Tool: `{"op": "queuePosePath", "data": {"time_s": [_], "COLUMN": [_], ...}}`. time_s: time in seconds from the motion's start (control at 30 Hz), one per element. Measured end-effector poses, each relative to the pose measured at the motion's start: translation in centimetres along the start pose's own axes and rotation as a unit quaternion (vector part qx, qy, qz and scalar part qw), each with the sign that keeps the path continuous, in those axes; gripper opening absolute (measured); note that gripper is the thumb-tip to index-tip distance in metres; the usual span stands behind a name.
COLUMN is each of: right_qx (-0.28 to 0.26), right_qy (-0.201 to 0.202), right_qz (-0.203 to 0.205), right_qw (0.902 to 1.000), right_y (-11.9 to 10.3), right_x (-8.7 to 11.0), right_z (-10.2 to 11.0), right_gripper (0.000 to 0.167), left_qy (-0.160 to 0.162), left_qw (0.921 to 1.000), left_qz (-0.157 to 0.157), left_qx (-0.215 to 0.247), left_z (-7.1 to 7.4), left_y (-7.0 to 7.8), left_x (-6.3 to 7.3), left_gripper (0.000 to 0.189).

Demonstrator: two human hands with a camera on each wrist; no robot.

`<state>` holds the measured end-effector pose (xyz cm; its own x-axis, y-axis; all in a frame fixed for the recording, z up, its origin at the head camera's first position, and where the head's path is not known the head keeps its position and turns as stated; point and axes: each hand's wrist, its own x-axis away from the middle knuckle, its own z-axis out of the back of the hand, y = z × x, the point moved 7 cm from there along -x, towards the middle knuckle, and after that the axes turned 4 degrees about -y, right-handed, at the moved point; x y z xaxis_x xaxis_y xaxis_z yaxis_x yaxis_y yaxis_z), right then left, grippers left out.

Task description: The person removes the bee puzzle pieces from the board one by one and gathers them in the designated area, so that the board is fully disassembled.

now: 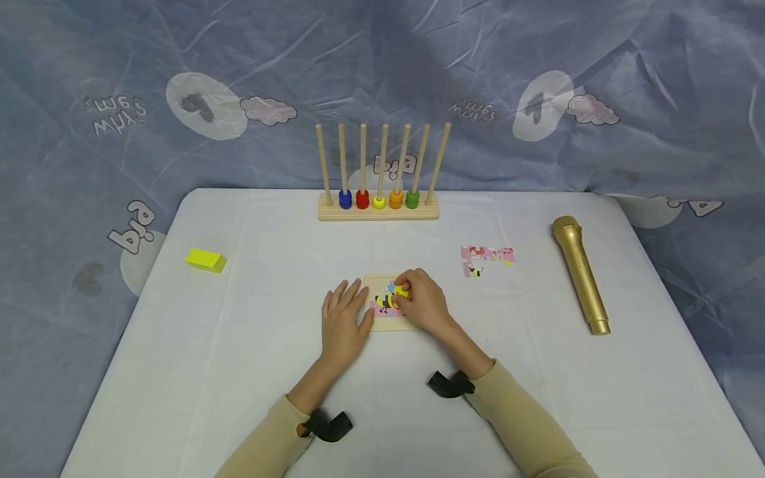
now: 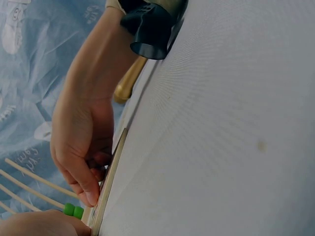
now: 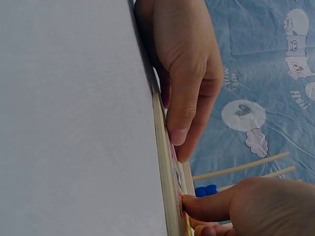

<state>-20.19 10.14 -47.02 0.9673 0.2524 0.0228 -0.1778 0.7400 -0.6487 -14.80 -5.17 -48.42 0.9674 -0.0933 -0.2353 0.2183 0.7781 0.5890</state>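
A small wooden tray puzzle [image 1: 391, 324] with a bee picture on pink lies in front of me on the white cloth. My left hand [image 1: 344, 328] rests flat beside it, fingers spread, with the thumb over its left border. Over the right part of the picture, my right hand [image 1: 425, 303] pinches a yellow puzzle piece [image 1: 401, 291] between thumb and curled fingers, low against the tray. In the right wrist view the right thumb [image 3: 204, 205] touches the picture's surface. The palm side of this hand hides the tray's upper right corner.
Several loose pink puzzle pieces [image 1: 493, 253] lie to the right of the tray. A gold microphone [image 1: 581, 275] lies farther right. At the back edge stands a wooden peg rack [image 1: 378, 216] with coloured beads. A yellow block [image 1: 206, 259] sits at the left.
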Motion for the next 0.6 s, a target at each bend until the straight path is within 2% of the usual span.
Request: {"op": "queuePosePath", "data": {"time_s": [0.17, 0.6], "right_qx": [0.003, -0.025], "right_qy": [-0.011, -0.006], "right_qz": [-0.005, 0.017], "right_qw": [0.9999, 0.9995], "right_y": [-0.13, -0.49], "right_x": [-0.01, 0.17], "right_z": [0.02, 0.16], "right_gripper": [0.023, 0.024], "left_qy": [0.000, -0.002], "left_qw": [1.0000, 1.0000], "left_qz": [0.001, 0.003], "left_qx": [0.000, 0.000], "left_z": [0.02, 0.08], "left_y": [-0.05, -0.02], "left_x": [0.00, -0.08], "left_gripper": [0.041, 0.042]}}
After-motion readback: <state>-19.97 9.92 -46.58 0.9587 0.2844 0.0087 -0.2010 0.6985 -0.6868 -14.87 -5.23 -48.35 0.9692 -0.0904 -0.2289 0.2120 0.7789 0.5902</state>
